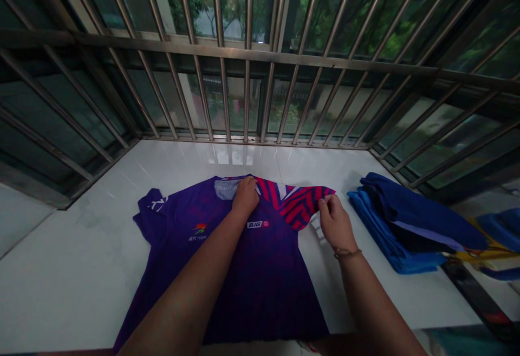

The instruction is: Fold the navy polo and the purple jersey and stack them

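1. A purple jersey (227, 253) lay flat, front up, on the white worktop (60, 269), its collar towards the barred window (247, 58).
2. My left hand (245, 195) pressed down on the jersey at the collar, fingers curled loosely against the cloth.
3. My right hand (335, 221) pinched the edge of the red-striped sleeve (303, 203), which was folded in over the jersey's shoulder.
4. A stack of folded blue clothes (406, 226) sat on the worktop well to the right of the jersey, apart from it.
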Tool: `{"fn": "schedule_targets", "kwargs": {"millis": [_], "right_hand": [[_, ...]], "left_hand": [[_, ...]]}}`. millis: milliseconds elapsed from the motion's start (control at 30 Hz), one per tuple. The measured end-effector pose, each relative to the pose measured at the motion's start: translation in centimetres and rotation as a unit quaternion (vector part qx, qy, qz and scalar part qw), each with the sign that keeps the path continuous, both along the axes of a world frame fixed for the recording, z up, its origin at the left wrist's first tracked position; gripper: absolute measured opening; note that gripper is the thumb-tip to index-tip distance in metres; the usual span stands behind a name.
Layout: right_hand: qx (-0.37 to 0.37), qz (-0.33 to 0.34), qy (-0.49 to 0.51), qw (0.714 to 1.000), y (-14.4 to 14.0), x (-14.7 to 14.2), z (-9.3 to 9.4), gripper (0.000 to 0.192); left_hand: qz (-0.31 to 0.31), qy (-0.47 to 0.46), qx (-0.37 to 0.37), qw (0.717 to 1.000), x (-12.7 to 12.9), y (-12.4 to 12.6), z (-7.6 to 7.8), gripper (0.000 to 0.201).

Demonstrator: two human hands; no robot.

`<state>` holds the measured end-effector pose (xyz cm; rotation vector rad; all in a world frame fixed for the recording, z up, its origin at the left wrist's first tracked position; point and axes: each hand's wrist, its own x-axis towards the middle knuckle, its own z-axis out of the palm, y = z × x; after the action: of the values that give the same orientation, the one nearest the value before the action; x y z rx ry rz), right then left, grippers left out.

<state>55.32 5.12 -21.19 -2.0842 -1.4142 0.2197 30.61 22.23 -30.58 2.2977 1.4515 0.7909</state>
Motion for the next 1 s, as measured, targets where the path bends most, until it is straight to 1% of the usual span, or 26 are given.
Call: {"fn": "schedule_targets", "kwargs": {"millis": [67, 100, 133, 167, 200, 233, 267, 300, 400, 433, 500, 567, 667, 800, 867, 900, 1000], "right_hand": [[0.075, 0.107, -0.01, 0.991, -1.4, -2.1, 0.8, 0.025], [0.089, 0.177, -0.031, 0.98, -2.1, -3.3, 1.0, 0.023], [0.094, 0.253, -0.06, 0.961, -2.8, -4.5, 1.1, 0.02], [0.093, 0.327, -0.091, 0.936, -3.5, -5.6, 1.0, 0.017], [0.088, 0.389, -0.119, 0.909, -4.2, -6.7, 0.7, 0.016], [0.08, 0.436, -0.142, 0.885, -4.8, -7.6, 0.1, 0.018], [0.068, 0.467, -0.159, 0.867, -5.3, -8.5, -0.7, 0.021], [0.053, 0.484, -0.169, 0.857, -5.8, -9.2, -1.7, 0.024], [0.001, 0.497, -0.177, 0.85, -7.0, -10.3, -4.6, 0.026], [-0.011, 0.497, -0.176, 0.85, -7.2, -10.4, -5.3, 0.026], [-0.022, 0.499, -0.173, 0.849, -7.6, -10.5, -6.0, 0.027], [-0.017, 0.504, -0.171, 0.847, -7.7, -10.5, -5.9, 0.027], [-0.002, 0.504, -0.162, 0.849, -7.7, -10.7, -5.3, 0.024], [0.011, 0.512, -0.14, 0.848, -7.7, -10.6, -4.5, 0.026], [0.02, 0.481, -0.138, 0.865, -7.6, -9.9, -4.4, 0.023], [0.024, 0.45, -0.14, 0.882, -7.4, -9.4, -4.4, 0.027], [0.022, 0.333, -0.147, 0.931, -6.4, -7.5, -4.5, 0.046]], "left_hand": [[0.006, -0.012, -0.01, 1.0, 0.0, 0.3, -0.2, 0.048], [0.009, -0.017, -0.017, 1.0, 0.0, 0.5, -0.3, 0.047], [0.012, -0.023, -0.025, 0.999, -0.1, 0.8, -0.3, 0.046], [0.016, -0.03, -0.033, 0.999, -0.3, 1.1, -0.3, 0.045], [0.02, -0.037, -0.043, 0.998, -0.5, 1.4, -0.3, 0.043], [0.02, -0.044, -0.052, 0.997, -0.8, 1.7, -0.2, 0.041], [0.018, -0.051, -0.06, 0.997, -1.2, 2.1, -0.1, 0.041], [0.011, -0.057, -0.064, 0.996, -1.6, 2.5, 0.0, 0.043], [-0.021, -0.068, -0.062, 0.996, -2.9, 3.3, 0.5, 0.05], [-0.03, -0.07, -0.055, 0.996, -3.2, 3.4, 0.6, 0.05], [-0.037, -0.074, -0.033, 0.996, -3.7, 3.4, 0.7, 0.049], [-0.031, -0.076, -0.006, 0.997, -3.8, 3.0, 0.7, 0.05], [-0.034, -0.069, 0.023, 0.997, -3.7, 2.3, 0.6, 0.053], [-0.047, -0.06, 0.042, 0.996, -3.8, 2.1, 0.7, 0.047], [-0.034, -0.063, 0.048, 0.996, -4.1, 2.3, 0.8, 0.042], [-0.025, -0.065, 0.05, 0.996, -4.2, 2.5, 0.8, 0.039], [0.001, -0.069, 0.055, 0.996, -4.4, 2.8, 0.9, 0.03]]}}
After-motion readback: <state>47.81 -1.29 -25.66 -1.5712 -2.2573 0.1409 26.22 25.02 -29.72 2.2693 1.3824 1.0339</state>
